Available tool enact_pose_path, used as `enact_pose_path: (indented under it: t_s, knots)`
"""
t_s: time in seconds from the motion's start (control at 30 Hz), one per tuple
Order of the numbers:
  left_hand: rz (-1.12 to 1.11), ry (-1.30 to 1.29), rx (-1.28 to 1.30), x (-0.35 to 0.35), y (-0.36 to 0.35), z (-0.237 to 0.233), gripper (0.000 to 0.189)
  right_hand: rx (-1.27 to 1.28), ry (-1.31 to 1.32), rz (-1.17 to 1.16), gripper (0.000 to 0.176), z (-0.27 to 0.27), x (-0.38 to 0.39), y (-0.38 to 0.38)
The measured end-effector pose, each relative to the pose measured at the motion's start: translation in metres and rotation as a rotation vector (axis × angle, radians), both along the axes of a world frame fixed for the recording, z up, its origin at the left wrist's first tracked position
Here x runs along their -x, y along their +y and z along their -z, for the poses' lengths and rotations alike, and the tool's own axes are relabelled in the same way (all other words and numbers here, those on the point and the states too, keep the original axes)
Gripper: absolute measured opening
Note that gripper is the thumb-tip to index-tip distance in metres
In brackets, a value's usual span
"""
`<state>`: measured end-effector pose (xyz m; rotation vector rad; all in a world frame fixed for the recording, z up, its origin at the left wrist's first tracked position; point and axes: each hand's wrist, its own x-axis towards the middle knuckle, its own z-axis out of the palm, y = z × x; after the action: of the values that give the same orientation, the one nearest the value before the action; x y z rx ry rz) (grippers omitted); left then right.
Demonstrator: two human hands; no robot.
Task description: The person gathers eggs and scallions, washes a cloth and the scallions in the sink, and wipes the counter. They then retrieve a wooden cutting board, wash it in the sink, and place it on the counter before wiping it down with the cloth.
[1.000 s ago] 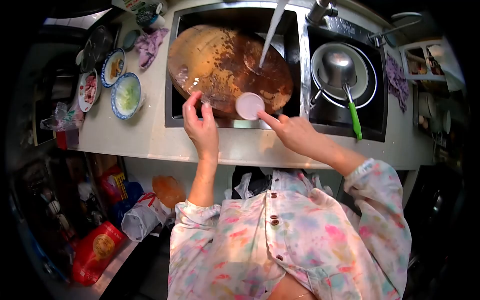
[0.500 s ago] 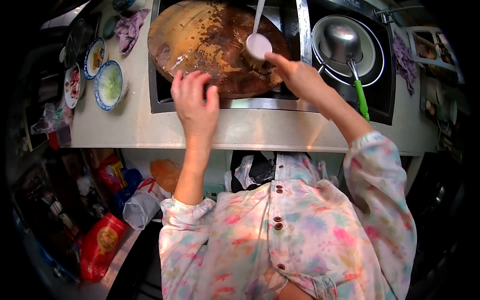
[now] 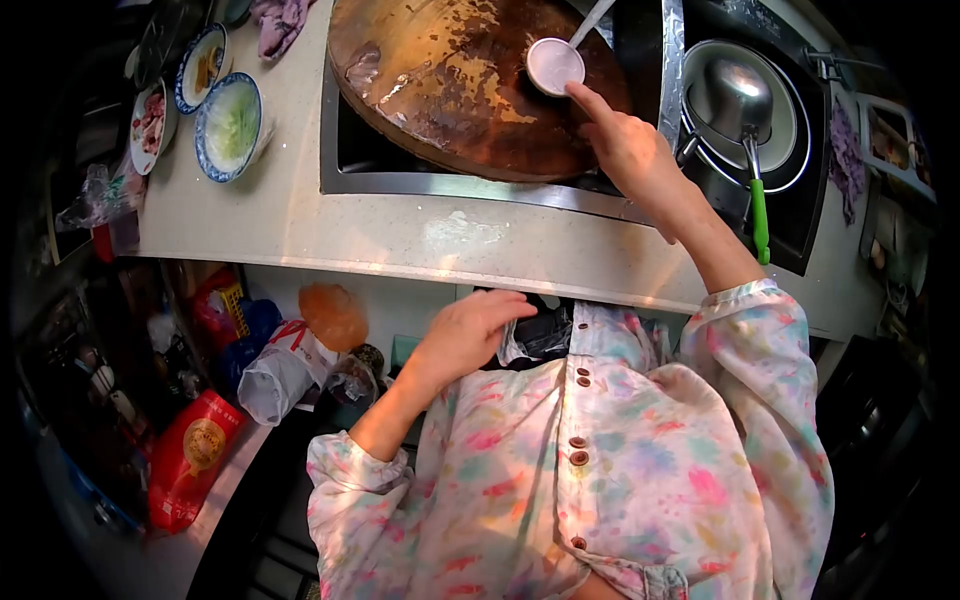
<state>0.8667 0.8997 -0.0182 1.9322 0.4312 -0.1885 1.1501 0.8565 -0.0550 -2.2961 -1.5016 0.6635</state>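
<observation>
A round wooden cutting board (image 3: 440,90), wet and stained dark in patches, lies across the sink. Near its right side is a brush (image 3: 555,67) with a pale round head and a long light handle slanting up to the right. My right hand (image 3: 640,160) is closed at the lower right rim of that head, index finger against it; the thumb and lower fingers are mostly hidden. In front of my body, below the counter edge, my left hand (image 3: 480,325) hangs with loosely stretched fingers and nothing visible in it.
Right of the board, a metal pan (image 3: 740,95) with a green handle lies in a pale bowl in the sink. Blue-rimmed bowls (image 3: 228,128), one with shredded greens, and a plate of meat (image 3: 148,125) stand at the left. A purple cloth (image 3: 845,150) lies far right.
My left hand has moved from the board's front edge down to my body. My right hand stays at the brush. The view has shifted, so the board appears higher and further right.
</observation>
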Motion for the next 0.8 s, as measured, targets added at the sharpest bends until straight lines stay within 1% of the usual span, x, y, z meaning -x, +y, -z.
enact_pose_path:
  t_s: [0.13,0.23,0.27,0.37,0.6,0.7,0.73,0.8]
  knots:
    - [0.22,0.239,0.059,0.016,0.001,0.018,0.015,-0.01,-0.01,0.003,0.048,0.0,0.0,0.0]
    - [-0.144,0.16,-0.139,0.011,-0.001,0.023,0.011,-0.045,-0.009,0.0,0.048,0.002,-0.001,-0.001]
    - [-0.297,0.184,-0.108,0.002,-0.003,0.019,0.008,-0.05,-0.006,0.002,0.048,0.001,0.0,-0.001]
    - [-0.442,0.013,-0.334,-0.013,-0.018,0.018,0.008,-0.059,-0.009,0.008,0.049,0.001,0.0,0.0]
    - [-0.517,-0.084,-0.518,-0.012,-0.019,0.022,0.006,-0.118,0.0,0.009,0.05,0.017,-0.007,0.0]
    - [-0.627,-0.033,-0.611,-0.003,-0.018,0.026,0.007,-0.097,0.033,0.017,0.049,0.019,-0.012,0.003]
    - [-0.623,-0.031,-0.599,0.0,-0.02,0.026,0.008,-0.017,0.045,0.039,0.047,0.014,-0.012,0.004]
    - [-0.62,-0.031,-0.575,0.004,-0.025,0.022,0.011,-0.012,0.028,0.038,0.046,0.011,-0.011,0.004]
